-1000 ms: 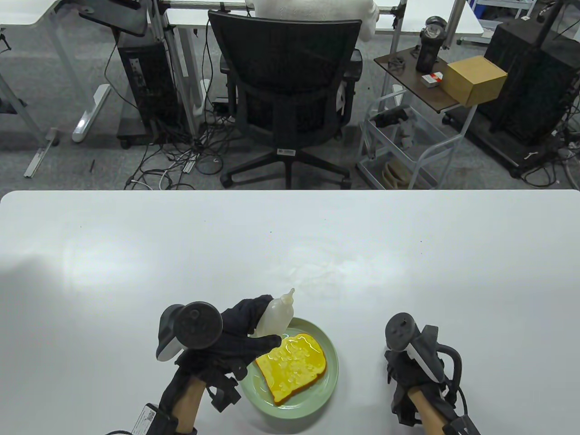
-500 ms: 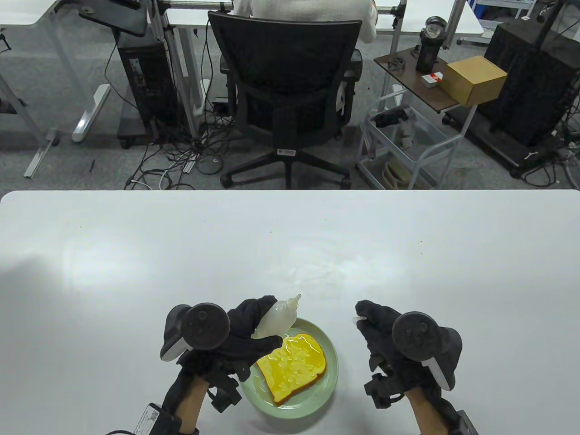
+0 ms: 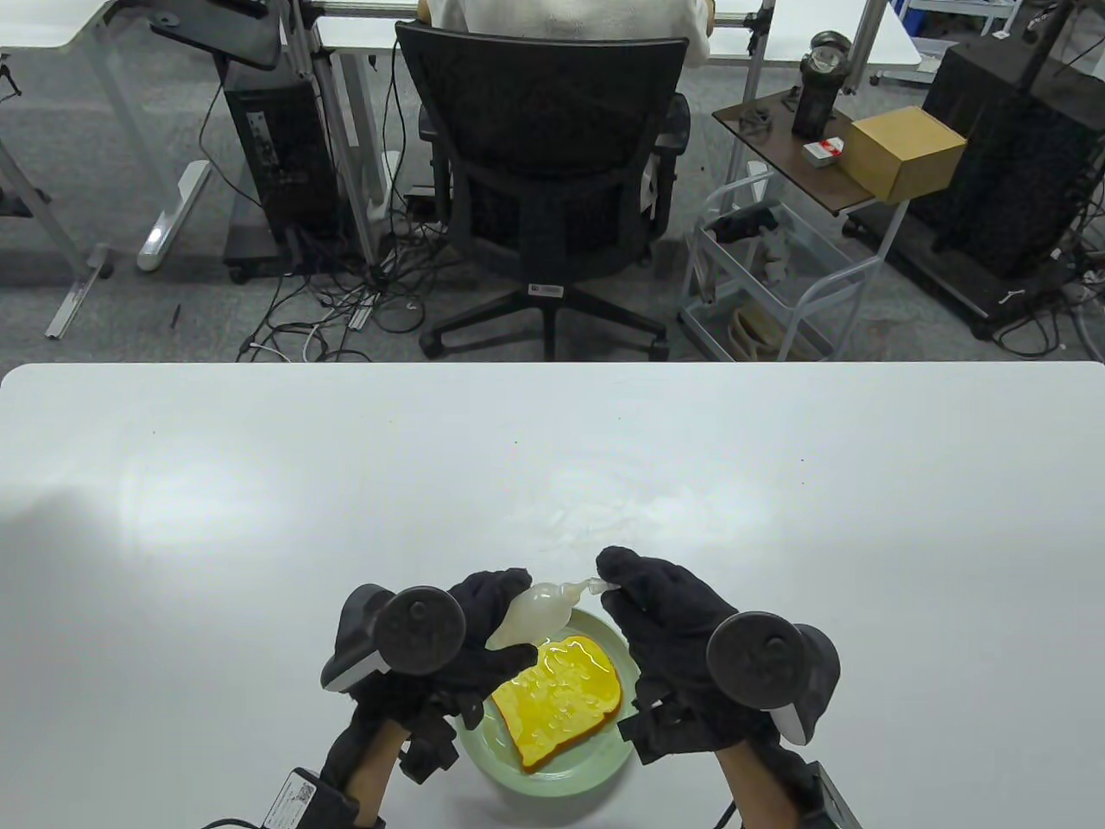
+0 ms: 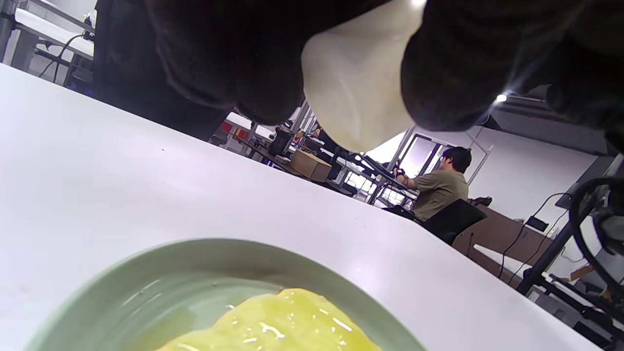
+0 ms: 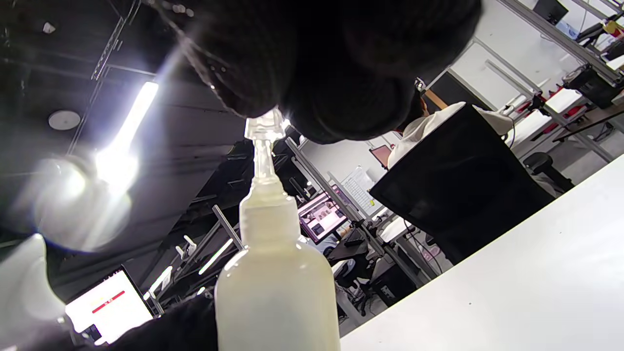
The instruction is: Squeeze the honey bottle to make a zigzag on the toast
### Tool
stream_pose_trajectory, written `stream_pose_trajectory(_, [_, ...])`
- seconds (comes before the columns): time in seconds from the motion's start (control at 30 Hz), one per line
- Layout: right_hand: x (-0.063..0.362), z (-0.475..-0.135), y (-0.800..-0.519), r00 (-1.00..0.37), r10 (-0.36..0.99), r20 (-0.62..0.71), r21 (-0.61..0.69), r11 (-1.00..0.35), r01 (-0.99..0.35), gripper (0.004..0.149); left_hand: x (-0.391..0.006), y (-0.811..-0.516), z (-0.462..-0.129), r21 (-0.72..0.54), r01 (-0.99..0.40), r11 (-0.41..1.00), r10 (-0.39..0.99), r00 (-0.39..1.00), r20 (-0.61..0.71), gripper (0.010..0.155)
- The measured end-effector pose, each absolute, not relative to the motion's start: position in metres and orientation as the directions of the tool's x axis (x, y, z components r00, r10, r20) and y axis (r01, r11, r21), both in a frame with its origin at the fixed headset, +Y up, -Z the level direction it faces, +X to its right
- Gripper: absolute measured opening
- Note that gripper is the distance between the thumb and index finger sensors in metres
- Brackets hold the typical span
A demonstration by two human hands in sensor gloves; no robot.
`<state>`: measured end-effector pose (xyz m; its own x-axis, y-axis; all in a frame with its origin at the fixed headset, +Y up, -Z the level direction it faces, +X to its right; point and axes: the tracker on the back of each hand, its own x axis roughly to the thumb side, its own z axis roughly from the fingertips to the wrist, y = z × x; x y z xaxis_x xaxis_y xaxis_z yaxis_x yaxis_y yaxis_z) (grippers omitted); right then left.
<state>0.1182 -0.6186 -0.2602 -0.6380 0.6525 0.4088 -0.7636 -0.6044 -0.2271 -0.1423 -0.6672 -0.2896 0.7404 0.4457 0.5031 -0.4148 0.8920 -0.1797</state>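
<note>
My left hand (image 3: 509, 617) grips a soft translucent honey bottle (image 3: 539, 609) and holds it tilted, nozzle pointing right, over the far edge of a green plate (image 3: 561, 781). A yellow slice of toast (image 3: 561, 699) with glossy honey lines lies on the plate. My right hand (image 3: 609, 577) pinches a small clear cap (image 3: 596, 585) at the nozzle tip. In the right wrist view the bottle (image 5: 275, 287) rises to the cap (image 5: 264, 127) under my fingers (image 5: 341, 97). In the left wrist view the bottle's base (image 4: 356, 83) sits between gloved fingers above the plate (image 4: 146, 263) and toast (image 4: 278, 321).
The white table (image 3: 259, 484) stretches wide around the plate, with a faint sticky smear (image 3: 621, 518) beyond the bottle. An office chair (image 3: 544, 173) and a small cart (image 3: 777, 285) stand past the far edge.
My right hand came in from the right front, a small white cap in its fingertips, and now pinches it at the nozzle. The bottle tilted further right.
</note>
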Motion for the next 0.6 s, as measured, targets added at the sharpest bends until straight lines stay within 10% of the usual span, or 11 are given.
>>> stream_pose_trajectory(0.6, [0.101,-0.272,-0.63,-0.766,0.484,0.423,-0.163,-0.791,-0.59,0.045,-0.137,-0.672,-0.29,-0.138,-0.349,0.927,0.369,0.782,0.502,0.08])
